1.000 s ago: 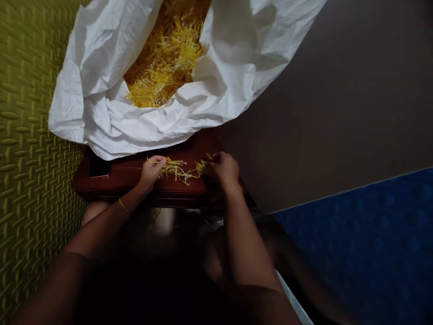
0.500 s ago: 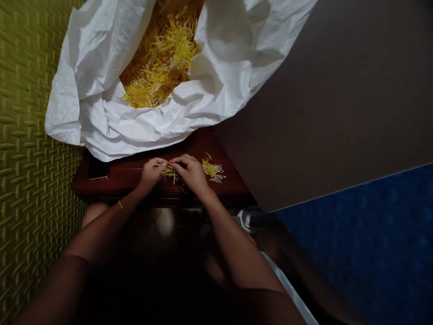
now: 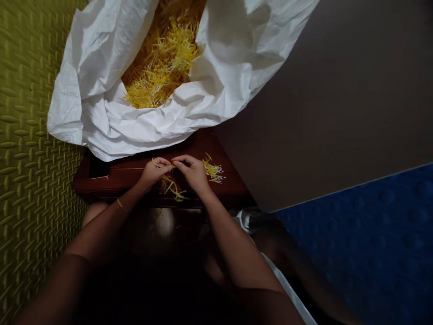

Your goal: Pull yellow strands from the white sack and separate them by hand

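Observation:
Over a dark red wooden surface (image 3: 128, 174), my left hand (image 3: 153, 175) pinches a thin yellow strand (image 3: 154, 161) that curls up above its fingers. My right hand (image 3: 193, 175) is closed at its fingertips, almost touching the left fingers; what it pinches is too small to make out. Below and between the hands, a few loose yellow-green strands (image 3: 176, 193) show near the front edge. Just right of my right hand lies a small pile of yellow strands with pale ends (image 3: 214, 170).
A big white sack (image 3: 142, 128) stands open beyond the hands, holding a heap of similar yellow strands (image 3: 162, 67). A dark flat object (image 3: 98, 169) lies at the left. Yellow textured matting (image 3: 27, 135) borders the left, a brown panel (image 3: 324, 99) and blue matting (image 3: 382, 225) the right.
My fingertips have shifted slightly, the right ones lifting a little. Loose strands below the hands now show lower, toward the front edge. The side pile is unchanged.

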Tool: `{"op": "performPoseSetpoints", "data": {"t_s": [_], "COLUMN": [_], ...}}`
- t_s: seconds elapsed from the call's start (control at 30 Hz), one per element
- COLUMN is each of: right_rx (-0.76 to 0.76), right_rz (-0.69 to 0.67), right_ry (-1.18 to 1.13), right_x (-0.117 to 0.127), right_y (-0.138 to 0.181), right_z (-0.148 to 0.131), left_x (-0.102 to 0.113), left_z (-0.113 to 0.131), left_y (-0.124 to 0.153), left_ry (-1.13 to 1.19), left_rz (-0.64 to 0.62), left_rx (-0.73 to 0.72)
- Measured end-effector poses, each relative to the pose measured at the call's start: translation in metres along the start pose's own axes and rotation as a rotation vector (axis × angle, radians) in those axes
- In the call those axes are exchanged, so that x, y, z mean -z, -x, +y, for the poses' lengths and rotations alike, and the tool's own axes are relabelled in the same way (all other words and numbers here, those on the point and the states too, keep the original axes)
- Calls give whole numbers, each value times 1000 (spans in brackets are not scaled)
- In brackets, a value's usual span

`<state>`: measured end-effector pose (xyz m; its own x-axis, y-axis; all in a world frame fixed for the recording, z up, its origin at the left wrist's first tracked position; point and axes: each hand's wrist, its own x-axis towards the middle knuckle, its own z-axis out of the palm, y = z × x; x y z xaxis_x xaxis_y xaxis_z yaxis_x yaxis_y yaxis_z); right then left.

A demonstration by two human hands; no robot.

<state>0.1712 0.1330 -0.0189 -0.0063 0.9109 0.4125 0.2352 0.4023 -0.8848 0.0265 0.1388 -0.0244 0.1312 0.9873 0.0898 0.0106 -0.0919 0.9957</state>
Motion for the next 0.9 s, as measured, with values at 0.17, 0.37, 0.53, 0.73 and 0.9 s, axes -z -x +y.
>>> {"op": "performPoseSetpoints", "data": {"t_s": [0.17,0.37,0.53,0.73,0.9], "right_rx": [71,133,272,298,308], "right_rz": [-25,-39,-72,-37,-62], "right_ry": [20,108,310,365,481], "right_x": [1,6,3,-1,-3], "right_y": [-1,-2,2,3,4], "right_z": [-2,0,-5,-3,-1], "left_x": [0,-1,0,1,0], "left_z": [-6,-7,-13,-6,6], "left_y": [-2,-4,-4,3,13], "left_ry": [-37,-53,-236,-545,-996], "left_rz": [-25,-33,95,110,100], "left_rx": [-30,-95,-154,-261,-374]}}
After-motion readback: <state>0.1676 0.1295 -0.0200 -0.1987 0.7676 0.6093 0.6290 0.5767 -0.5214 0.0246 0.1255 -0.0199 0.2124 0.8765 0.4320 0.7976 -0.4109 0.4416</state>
